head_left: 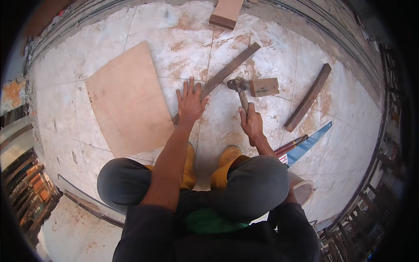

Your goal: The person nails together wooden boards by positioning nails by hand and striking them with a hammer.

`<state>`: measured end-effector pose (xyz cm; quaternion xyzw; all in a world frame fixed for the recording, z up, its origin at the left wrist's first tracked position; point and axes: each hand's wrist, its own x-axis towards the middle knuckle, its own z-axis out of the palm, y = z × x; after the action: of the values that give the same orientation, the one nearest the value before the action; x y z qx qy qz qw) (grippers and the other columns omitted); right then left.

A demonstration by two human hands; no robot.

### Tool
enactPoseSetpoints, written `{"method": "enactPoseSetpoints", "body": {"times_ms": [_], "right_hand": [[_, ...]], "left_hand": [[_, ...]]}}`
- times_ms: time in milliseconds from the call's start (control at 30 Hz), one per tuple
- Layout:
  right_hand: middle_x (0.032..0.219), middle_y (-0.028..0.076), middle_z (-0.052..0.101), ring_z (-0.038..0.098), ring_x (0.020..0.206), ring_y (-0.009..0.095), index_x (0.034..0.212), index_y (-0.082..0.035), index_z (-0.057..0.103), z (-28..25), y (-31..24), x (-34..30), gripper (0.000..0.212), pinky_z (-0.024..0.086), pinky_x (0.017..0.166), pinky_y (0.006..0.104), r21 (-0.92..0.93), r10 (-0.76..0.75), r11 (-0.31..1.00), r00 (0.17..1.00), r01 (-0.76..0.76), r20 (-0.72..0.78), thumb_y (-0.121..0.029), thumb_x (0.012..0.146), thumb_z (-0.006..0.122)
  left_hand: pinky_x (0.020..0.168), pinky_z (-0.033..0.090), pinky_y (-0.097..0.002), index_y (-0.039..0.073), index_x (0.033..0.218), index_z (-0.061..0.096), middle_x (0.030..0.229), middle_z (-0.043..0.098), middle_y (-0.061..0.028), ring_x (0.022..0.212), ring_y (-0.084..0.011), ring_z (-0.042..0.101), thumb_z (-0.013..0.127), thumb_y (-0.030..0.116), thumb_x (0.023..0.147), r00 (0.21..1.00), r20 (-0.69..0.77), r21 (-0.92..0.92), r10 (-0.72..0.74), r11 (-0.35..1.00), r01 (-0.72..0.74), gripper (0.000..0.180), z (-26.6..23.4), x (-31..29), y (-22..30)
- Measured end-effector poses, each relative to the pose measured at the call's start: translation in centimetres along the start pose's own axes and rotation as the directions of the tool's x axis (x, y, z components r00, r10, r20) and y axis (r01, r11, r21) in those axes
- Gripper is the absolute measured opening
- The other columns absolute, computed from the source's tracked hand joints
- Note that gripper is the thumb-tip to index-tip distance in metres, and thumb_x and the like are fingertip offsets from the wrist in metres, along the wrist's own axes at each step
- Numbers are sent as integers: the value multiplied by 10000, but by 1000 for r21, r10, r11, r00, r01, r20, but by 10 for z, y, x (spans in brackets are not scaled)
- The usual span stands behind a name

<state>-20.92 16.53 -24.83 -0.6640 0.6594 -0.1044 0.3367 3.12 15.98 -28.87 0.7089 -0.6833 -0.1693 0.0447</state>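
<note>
My left hand (190,105) lies with fingers stretched and spread, its thumb side over a long dark wooden strip (231,67). The strip slants from beside my left wrist up toward the far right; part of it is hidden beneath the hand. In my right hand (252,123) is a hammer (243,99), gripped by its wooden handle. Its metal head points away from me, just left of a short wooden block (265,87). To the left of my left hand a large plywood sheet (131,102) lies flat on the tiled floor.
Another dark wooden strip (309,97) lies at the right. Nearer me are a blue handsaw blade (312,142), a red-handled tool (293,145) and a pale bucket (303,190) beside my right knee. A wooden board (224,15) stands out at the far edge.
</note>
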Motion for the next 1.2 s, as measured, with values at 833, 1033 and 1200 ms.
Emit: {"method": "enactPoseSetpoints", "body": {"times_ms": [833, 1033, 1200], "right_hand": [[596, 166, 573, 599, 533, 320, 1011, -8, 506, -56, -45, -23, 372, 447, 522, 433, 124, -84, 989, 996, 84, -7, -378, 1023, 536], [591, 186, 572, 610, 549, 335, 1048, 12, 522, -78, -67, -45, 347, 444, 546, 461, 295, 72, 953, 997, -73, 14, -333, 1018, 543], [653, 133, 580, 553, 594, 204, 970, -1, 535, -81, -2, -107, 343, 425, 569, 380, 388, 271, 901, 949, -191, -161, -339, 984, 591]], "left_hand": [[786, 517, -473, 79, 1203, 569, 1055, 650, -174, 954, -375, 647, 636, 462, 901, 999, 24, -131, -28, 991, 31, 493, -13, 13, -28], [782, 531, -499, 63, 1191, 502, 990, 671, -207, 911, -423, 655, 728, 394, 810, 982, 174, -256, 76, 966, -30, 553, -25, 15, -32], [779, 516, -510, 55, 1173, 479, 978, 666, -215, 902, -434, 645, 705, 334, 834, 935, 195, -347, 297, 912, -218, 494, -34, 9, 0]]}}
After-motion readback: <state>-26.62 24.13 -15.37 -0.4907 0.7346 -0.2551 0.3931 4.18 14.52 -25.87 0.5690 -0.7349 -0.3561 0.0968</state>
